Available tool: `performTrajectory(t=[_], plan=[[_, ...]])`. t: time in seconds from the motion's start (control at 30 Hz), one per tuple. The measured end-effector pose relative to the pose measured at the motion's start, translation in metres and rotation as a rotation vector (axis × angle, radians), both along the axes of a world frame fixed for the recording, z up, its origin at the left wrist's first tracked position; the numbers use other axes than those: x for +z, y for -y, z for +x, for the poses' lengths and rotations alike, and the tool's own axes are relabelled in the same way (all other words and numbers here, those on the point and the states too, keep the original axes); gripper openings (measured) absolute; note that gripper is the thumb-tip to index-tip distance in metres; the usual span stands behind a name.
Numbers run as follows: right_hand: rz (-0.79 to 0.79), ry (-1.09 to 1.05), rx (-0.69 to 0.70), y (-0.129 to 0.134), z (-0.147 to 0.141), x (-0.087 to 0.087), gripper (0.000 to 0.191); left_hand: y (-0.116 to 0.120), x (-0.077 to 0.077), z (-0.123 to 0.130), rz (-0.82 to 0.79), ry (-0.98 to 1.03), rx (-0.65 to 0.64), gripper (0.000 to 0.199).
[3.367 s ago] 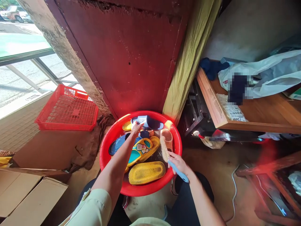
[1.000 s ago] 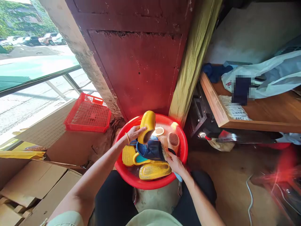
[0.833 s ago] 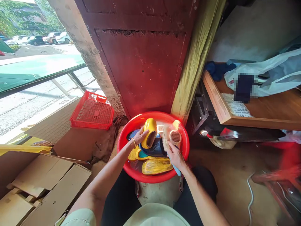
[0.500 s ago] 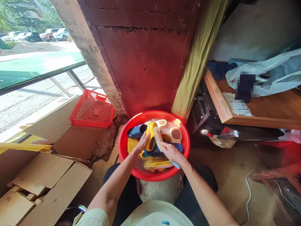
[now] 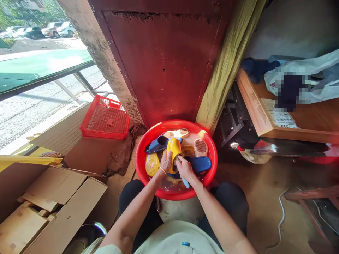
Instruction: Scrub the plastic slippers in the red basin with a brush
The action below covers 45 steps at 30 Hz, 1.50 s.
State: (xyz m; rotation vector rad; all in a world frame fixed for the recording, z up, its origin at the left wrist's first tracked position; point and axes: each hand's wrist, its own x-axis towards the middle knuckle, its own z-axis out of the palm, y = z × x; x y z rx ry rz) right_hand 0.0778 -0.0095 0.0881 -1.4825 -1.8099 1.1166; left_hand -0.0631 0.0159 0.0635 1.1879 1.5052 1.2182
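A round red basin [image 5: 175, 196] holds water and several shoes. My left hand [image 5: 165, 163] grips a yellow shoe [image 5: 174, 146] by its left side, above the water. In my right hand [image 5: 184, 167] is a brush [image 5: 185, 182], its pale blue handle pointing down toward me; its bristle end is hidden inside the yellow shoe's opening. Around them lie a blue shoe [image 5: 201, 163] at the right, another blue shoe [image 5: 156, 144] at the left, a yellow perforated shoe [image 5: 152, 164] and pale soles [image 5: 201, 147].
A red crate [image 5: 106, 118] sits left of the basin, beside a brown cloth [image 5: 123, 157]. Opened cardboard boxes [image 5: 71, 208] are at the lower left. Behind the basin is a dark red door [image 5: 164, 84]. A wooden tray table [image 5: 312, 121] stands at the right.
The brush has moved from the yellow shoe's outer right side into its opening, and its handle has swung left. The yellow shoe is more upright. The view has shifted slightly.
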Motion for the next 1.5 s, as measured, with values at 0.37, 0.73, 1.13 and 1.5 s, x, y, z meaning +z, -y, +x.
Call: performTrajectory(t=[0.37,0.73,1.13,1.5], plan=[[-0.201,0.047,0.46,0.044,0.076,0.029,0.037,-0.025,-0.013,0.002,-0.034,-0.206,0.044,0.049],[-0.44,0.013,0.206,0.106,0.141,0.039,0.05,-0.09,0.046,-0.043,0.005,-0.993,-0.117,0.059],[-0.024,0.134,0.005,0.038,0.104,0.007,0.049,-0.038,0.012,0.0,0.261,-0.858,-0.449,0.058],[0.046,0.662,-0.156,0.03,0.151,0.013,0.05,-0.038,0.007,-0.017,0.146,-1.032,-0.314,0.042]])
